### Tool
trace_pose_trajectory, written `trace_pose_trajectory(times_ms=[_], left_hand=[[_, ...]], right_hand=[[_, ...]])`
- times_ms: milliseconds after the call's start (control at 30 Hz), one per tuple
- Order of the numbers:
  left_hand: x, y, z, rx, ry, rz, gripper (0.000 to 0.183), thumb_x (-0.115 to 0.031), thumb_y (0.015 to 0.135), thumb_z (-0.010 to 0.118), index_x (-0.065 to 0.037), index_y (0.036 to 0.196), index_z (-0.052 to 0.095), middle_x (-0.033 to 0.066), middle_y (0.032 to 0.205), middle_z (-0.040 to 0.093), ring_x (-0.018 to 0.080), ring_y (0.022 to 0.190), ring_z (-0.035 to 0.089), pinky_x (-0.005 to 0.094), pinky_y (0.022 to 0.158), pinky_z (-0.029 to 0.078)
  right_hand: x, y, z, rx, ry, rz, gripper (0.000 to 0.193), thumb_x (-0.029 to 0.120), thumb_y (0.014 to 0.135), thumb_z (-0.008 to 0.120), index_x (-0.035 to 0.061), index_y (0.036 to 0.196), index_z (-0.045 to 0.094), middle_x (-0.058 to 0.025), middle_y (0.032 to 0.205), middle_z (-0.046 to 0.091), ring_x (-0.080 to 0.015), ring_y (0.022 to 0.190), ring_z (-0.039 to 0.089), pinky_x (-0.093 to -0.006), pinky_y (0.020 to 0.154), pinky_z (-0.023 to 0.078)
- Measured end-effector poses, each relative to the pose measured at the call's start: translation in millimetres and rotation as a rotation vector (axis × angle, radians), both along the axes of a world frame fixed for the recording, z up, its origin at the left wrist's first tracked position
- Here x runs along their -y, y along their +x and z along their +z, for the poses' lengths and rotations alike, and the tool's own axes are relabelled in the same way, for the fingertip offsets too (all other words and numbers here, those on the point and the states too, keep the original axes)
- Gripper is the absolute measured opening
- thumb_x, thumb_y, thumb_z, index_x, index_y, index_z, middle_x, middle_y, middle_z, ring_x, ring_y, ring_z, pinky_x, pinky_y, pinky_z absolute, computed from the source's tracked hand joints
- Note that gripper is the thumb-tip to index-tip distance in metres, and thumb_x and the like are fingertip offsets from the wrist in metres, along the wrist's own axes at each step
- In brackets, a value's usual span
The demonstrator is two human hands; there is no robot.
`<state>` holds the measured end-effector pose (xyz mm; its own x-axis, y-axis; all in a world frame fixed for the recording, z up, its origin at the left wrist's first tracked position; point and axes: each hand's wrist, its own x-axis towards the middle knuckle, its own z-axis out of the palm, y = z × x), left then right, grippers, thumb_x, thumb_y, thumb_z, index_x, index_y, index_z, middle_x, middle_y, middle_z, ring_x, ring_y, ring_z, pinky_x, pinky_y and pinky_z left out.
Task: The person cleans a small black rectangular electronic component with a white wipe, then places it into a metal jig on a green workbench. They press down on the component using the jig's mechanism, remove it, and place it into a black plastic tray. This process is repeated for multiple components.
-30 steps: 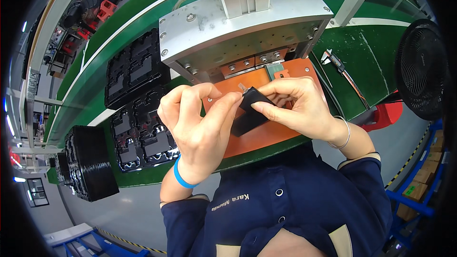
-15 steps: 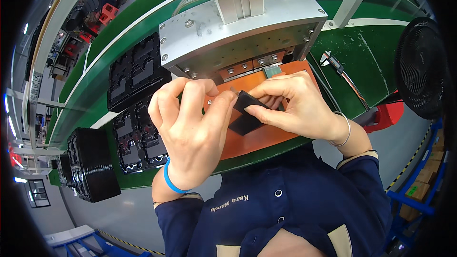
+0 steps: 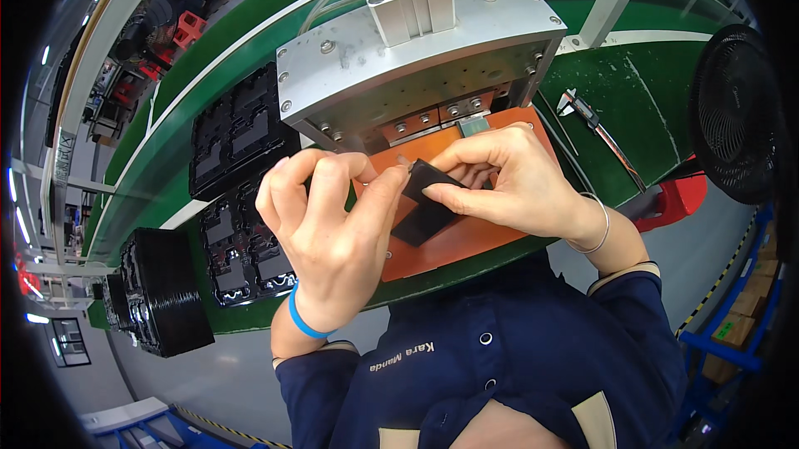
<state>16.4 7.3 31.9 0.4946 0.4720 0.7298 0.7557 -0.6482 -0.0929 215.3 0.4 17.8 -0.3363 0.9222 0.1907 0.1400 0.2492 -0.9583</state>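
My right hand [image 3: 520,187] grips a flat, black rectangular piece [image 3: 426,218] between thumb and fingers, holding it tilted above an orange plate [image 3: 470,248]. At the piece's upper left corner, the thumb and forefinger of my left hand [image 3: 329,220] are pinched together. Whatever lies between those fingertips is too small to make out. The other left fingers curl loosely upward. Just beyond my hands stands a silver metal press [image 3: 416,62] with a cylinder on top. A small greenish block [image 3: 475,125] sits under its front edge.
Black moulded trays [image 3: 241,133] lie left of the press, with another tray [image 3: 241,241] nearer me and a tall black stack [image 3: 166,291] further left. A caliper [image 3: 595,124] rests on the green bench [image 3: 657,99] at right, near a black fan [image 3: 734,116].
The black piece has tilted slightly, its lower end shifting a little left and toward me. Both hands keep almost the same place and grip. The view has shifted slightly.
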Motion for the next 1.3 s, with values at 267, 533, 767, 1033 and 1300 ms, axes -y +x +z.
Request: trace_pose_trajectory(times_ms=[267, 533, 767, 1033, 1300], left_hand=[[3, 3, 17, -0.051, -0.074, -0.003, 0.016, -0.011, 0.062, 0.078, -0.011, 0.076, 0.070, -0.0015, 0.080, 0.055, 0.0223, 0.092, 0.049, 0.0372, 0.081, 0.034], [5, -5, 14, 0.076, 0.048, 0.067, 0.019, -0.009, 0.059, 0.077, -0.013, 0.077, 0.071, -0.0002, 0.079, 0.053, 0.0233, 0.088, 0.049, 0.0374, 0.081, 0.037], [16, -17, 23, 0.236, 0.069, 0.215, 0.022, -0.006, 0.062, 0.080, -0.012, 0.082, 0.074, -0.0003, 0.080, 0.054, 0.0230, 0.086, 0.048, 0.0344, 0.075, 0.041], [-11, -12, -2, 0.536, -0.820, -0.321, 0.018, -0.009, 0.075, 0.075, -0.001, 0.089, 0.070, 0.0075, 0.081, 0.060, 0.0187, 0.075, 0.058, 0.0300, 0.068, 0.045], [-11, -13, -6, 0.980, -1.175, -0.408, 0.010, -0.006, 0.089, 0.062, 0.002, 0.084, 0.064, 0.0025, 0.082, 0.060, 0.0070, 0.075, 0.055, 0.0216, 0.069, 0.045]], right_hand=[[-2, -1, 0, 0.096, 0.191, -0.001, 0.017, 0.008, 0.077, 0.073, -0.0018, 0.091, 0.071, -0.0070, 0.072, 0.067, -0.0089, 0.061, 0.063, -0.0203, 0.057, 0.050], [1, -2, 1, -0.003, 0.004, 0.073, 0.015, 0.006, 0.080, 0.071, -0.0024, 0.093, 0.071, -0.0046, 0.075, 0.068, -0.0046, 0.062, 0.061, -0.0180, 0.057, 0.048], [-6, 1, 3, -0.119, -0.165, 0.081, 0.017, 0.006, 0.082, 0.071, -0.0046, 0.095, 0.069, -0.0031, 0.080, 0.069, -0.0027, 0.068, 0.060, -0.0160, 0.060, 0.047], [-7, 1, -3, -0.289, -0.257, 0.187, 0.018, 0.009, 0.083, 0.071, -0.0035, 0.096, 0.068, -0.0048, 0.082, 0.069, -0.0046, 0.073, 0.062, -0.0193, 0.067, 0.050], [-7, 2, -4, -0.239, -0.283, 0.211, 0.015, 0.008, 0.082, 0.072, -0.0040, 0.091, 0.068, -0.0056, 0.081, 0.069, -0.0053, 0.073, 0.063, -0.0199, 0.069, 0.051]])
